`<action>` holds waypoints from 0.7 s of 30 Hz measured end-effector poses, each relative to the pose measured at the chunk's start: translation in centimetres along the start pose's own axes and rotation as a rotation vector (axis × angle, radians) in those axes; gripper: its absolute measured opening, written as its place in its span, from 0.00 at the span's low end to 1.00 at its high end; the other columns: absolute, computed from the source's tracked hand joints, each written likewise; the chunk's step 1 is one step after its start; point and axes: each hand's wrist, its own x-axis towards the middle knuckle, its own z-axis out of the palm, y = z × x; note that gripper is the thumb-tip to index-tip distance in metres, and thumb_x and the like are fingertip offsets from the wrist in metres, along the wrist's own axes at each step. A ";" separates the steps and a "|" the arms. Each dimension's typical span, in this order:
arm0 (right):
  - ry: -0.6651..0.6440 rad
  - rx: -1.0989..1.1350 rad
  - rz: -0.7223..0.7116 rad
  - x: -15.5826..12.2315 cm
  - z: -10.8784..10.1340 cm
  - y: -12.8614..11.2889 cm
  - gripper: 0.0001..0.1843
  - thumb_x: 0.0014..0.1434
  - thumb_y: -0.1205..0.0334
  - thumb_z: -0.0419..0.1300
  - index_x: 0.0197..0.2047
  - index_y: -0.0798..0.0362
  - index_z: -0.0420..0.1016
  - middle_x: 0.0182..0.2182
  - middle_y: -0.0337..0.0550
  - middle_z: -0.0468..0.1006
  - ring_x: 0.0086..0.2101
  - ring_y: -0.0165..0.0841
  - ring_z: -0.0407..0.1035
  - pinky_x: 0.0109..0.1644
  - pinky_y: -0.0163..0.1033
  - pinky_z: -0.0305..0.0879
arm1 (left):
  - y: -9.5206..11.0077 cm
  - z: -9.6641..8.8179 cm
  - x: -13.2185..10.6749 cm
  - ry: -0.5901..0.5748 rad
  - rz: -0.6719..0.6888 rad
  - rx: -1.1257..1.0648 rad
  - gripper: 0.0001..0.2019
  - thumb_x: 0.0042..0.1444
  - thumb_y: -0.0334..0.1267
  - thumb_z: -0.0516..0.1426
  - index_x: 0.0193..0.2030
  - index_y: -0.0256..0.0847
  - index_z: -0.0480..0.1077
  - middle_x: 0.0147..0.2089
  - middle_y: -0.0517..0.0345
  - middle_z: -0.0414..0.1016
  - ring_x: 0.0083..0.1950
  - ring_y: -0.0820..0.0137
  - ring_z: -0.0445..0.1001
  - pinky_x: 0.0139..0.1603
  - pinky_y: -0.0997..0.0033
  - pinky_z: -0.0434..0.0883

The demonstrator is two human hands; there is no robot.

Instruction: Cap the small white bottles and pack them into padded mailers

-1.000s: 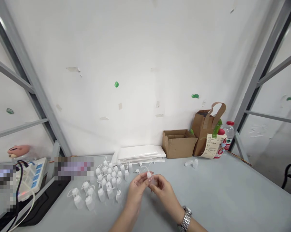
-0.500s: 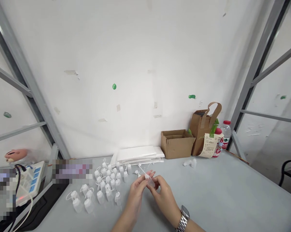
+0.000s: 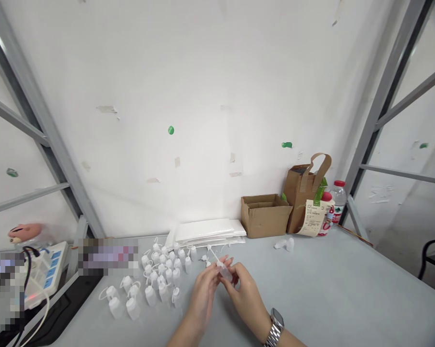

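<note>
Between my two hands is a small translucent plastic bottle (image 3: pixel 225 272), tilted, with a white cap strap sticking out toward the upper left. My left hand (image 3: pixel 205 284) has its fingers closed around the bottle's neck end. The thumb and fingers of my right hand (image 3: pixel 244 288) pinch the bottle's lower body. Just beyond my left hand lie a few small white caps (image 3: pixel 204 259). To the left stands a group of several similar capped bottles (image 3: pixel 163 270), most with looped straps.
A stack of white envelopes (image 3: pixel 206 231) lies against the wall beside an open cardboard box (image 3: pixel 266 217). Right of that stand a brown paper bag (image 3: pixel 298 193) and a red-capped bottle (image 3: pixel 338 197). Loose clear plastic pieces (image 3: pixel 288 244) lie at right. A power strip (image 3: pixel 51 272) sits far left.
My left fingers have shifted slightly up toward the bottle's neck, and more of the bottle's body shows. The other things have stayed in place.
</note>
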 end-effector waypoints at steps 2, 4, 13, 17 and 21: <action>0.014 -0.017 -0.030 -0.1 0.1 0.1 0.06 0.58 0.61 0.54 0.29 0.51 0.63 0.26 0.38 0.69 0.27 0.30 0.63 0.33 0.34 0.62 | 0.0 0.0 0.0 -0.001 -0.007 -0.011 0.16 0.47 0.38 0.57 0.43 0.35 0.75 0.47 0.46 0.77 0.56 0.56 0.68 0.61 0.57 0.56; 0.025 -0.028 -0.048 -0.1 0.1 0.1 0.06 0.58 0.61 0.54 0.29 0.51 0.63 0.25 0.37 0.69 0.27 0.30 0.63 0.32 0.34 0.61 | -0.1 0.1 0.0 -0.002 -0.011 -0.029 0.16 0.47 0.38 0.57 0.42 0.35 0.76 0.46 0.46 0.77 0.55 0.55 0.68 0.60 0.57 0.57; -0.026 0.025 0.082 -0.1 0.0 -0.2 0.06 0.53 0.66 0.57 0.26 0.51 0.63 0.24 0.36 0.70 0.26 0.30 0.62 0.31 0.32 0.59 | -0.5 -0.4 0.5 0.026 -0.087 -0.081 0.14 0.48 0.36 0.55 0.40 0.34 0.76 0.43 0.47 0.79 0.54 0.58 0.69 0.57 0.60 0.59; -0.024 0.048 0.125 0.0 0.1 -0.3 0.06 0.51 0.65 0.58 0.26 0.51 0.64 0.24 0.36 0.70 0.26 0.30 0.62 0.31 0.33 0.58 | -0.5 -0.6 0.6 0.032 -0.142 -0.115 0.15 0.49 0.34 0.52 0.41 0.34 0.75 0.43 0.48 0.79 0.55 0.60 0.68 0.57 0.62 0.59; -0.045 0.049 0.139 0.1 0.0 -0.5 0.05 0.51 0.64 0.57 0.26 0.52 0.64 0.25 0.37 0.71 0.26 0.30 0.62 0.32 0.33 0.58 | -0.3 -0.5 0.4 0.033 -0.155 -0.116 0.15 0.50 0.34 0.52 0.41 0.34 0.74 0.43 0.48 0.78 0.55 0.60 0.68 0.58 0.62 0.59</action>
